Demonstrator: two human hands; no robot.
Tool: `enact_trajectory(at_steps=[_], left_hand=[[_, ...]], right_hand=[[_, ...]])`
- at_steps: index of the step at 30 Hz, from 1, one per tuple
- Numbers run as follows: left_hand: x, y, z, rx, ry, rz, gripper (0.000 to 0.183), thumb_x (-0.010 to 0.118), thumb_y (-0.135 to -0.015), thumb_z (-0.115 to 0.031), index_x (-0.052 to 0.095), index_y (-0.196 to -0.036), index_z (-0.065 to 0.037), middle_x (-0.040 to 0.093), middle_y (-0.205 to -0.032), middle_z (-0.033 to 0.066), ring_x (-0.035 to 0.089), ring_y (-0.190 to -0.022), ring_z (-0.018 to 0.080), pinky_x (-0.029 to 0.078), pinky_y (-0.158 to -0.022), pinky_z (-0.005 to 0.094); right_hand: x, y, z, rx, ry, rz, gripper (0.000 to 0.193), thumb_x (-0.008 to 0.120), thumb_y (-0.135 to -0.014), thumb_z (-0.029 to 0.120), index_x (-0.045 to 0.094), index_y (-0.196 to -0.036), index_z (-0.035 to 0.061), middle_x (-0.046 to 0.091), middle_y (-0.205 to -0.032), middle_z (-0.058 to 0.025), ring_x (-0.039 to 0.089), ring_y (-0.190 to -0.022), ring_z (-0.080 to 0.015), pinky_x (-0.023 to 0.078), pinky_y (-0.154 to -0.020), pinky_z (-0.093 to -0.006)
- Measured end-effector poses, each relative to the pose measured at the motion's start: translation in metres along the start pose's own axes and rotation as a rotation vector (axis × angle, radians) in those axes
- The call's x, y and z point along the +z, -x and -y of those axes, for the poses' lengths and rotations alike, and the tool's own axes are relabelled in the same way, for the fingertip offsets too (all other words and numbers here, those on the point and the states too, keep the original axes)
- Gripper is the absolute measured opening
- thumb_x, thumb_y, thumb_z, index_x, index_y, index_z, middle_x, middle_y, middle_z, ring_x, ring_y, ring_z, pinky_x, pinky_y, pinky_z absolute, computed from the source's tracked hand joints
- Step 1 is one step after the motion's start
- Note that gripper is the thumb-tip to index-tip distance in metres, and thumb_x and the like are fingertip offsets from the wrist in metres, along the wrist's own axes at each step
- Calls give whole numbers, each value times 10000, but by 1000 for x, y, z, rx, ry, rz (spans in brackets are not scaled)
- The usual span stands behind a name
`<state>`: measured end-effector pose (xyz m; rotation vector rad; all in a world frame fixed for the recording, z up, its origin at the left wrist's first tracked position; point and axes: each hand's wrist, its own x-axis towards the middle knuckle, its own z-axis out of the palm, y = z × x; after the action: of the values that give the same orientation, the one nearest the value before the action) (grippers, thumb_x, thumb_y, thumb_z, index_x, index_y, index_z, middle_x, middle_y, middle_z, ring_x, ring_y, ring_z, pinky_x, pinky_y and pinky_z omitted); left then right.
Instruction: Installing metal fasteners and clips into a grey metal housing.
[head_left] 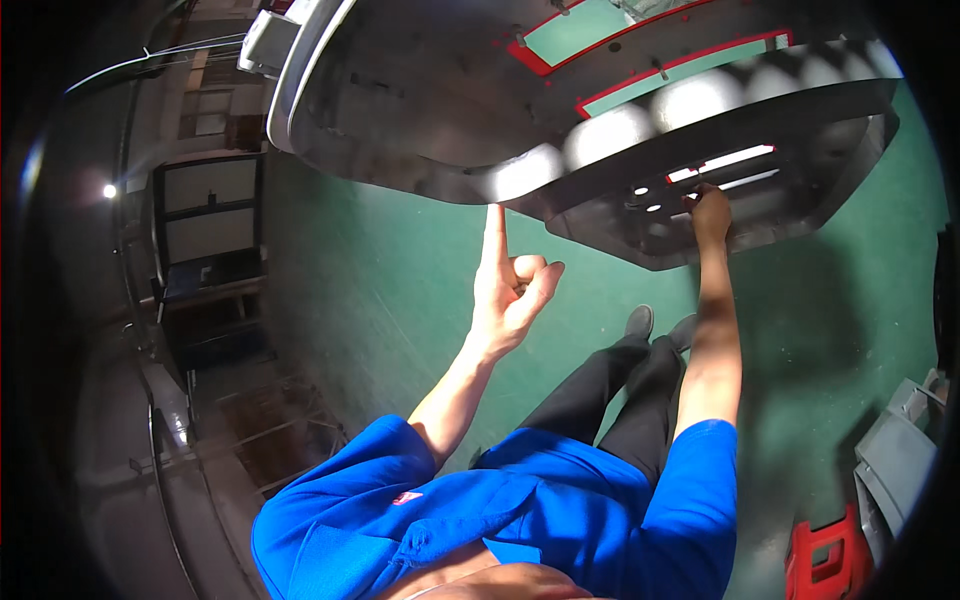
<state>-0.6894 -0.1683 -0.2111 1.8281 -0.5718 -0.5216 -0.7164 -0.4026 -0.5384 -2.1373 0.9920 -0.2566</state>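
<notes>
A large dark moulded panel (430, 110), shaped like a vehicle's tailgate, fills the upper part of the view. It has window-like openings edged in red and a row of bright light patches along its fold. My left hand (508, 290) is below its near edge, index finger stretched up to that edge, the other fingers curled and holding nothing. My right hand (711, 214) reaches to the panel's lower section (790, 200), beside its bright slots (735, 158). Its fingers are bent together there; what they pinch, if anything, is too small to make out.
Under the panel is a green floor (400, 290), with my shoes (640, 320) on it. A red plastic stool-like piece (828, 555) and grey panels (897, 455) stand at the lower right. Dark shelving or a cabinet (210, 210) lines the left side.
</notes>
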Motion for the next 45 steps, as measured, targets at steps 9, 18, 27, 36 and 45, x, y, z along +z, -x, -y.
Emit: enact_trajectory(at_steps=[9,18,27,36,45], left_hand=[[-45,-36,-47,-85,143,20,872,520,-840,58,-89,-1445,-98,422,-566,-30,358,-492,40,319,-498,184],[-113,-89,-77,-163,503,164,696,512,-906,-69,105,-1460,-182,394,-568,-28,348,-477,62,291,-447,211],[-137,-126,-76,-324,833,85,227,454,-941,-318,545,-931,-111,370,-590,-9,314,-489,80,263,-428,213],[-140,-166,-57,-176,1635,-35,274,378,-950,-130,521,-1131,16,564,-1172,110,534,-1083,205,411,-969,303],[-136,-159,-52,-58,510,-234,281,369,-957,-113,473,-1176,31,533,-1214,112,517,-1112,194,396,-998,296]], right_hand=[[16,-26,40,32,71,2,120,546,-829,158,545,-872,47,594,-846,-189,579,-829,-390,459,-707,-466],[-148,23,224,97,-960,-121,110,564,-860,55,549,-944,-14,640,-804,-88,612,-685,-157,488,-673,-282],[-193,-63,360,-586,-603,-980,184,711,-733,-12,612,-867,67,617,-868,-40,562,-818,-164,444,-653,-256],[-189,-93,372,-938,-208,-1109,132,740,-655,62,663,-761,72,656,-775,-34,572,-804,-216,434,-789,-320],[-198,-89,374,-737,-392,-1015,161,731,-603,119,646,-735,82,642,-725,-23,555,-712,-205,387,-807,-332]])
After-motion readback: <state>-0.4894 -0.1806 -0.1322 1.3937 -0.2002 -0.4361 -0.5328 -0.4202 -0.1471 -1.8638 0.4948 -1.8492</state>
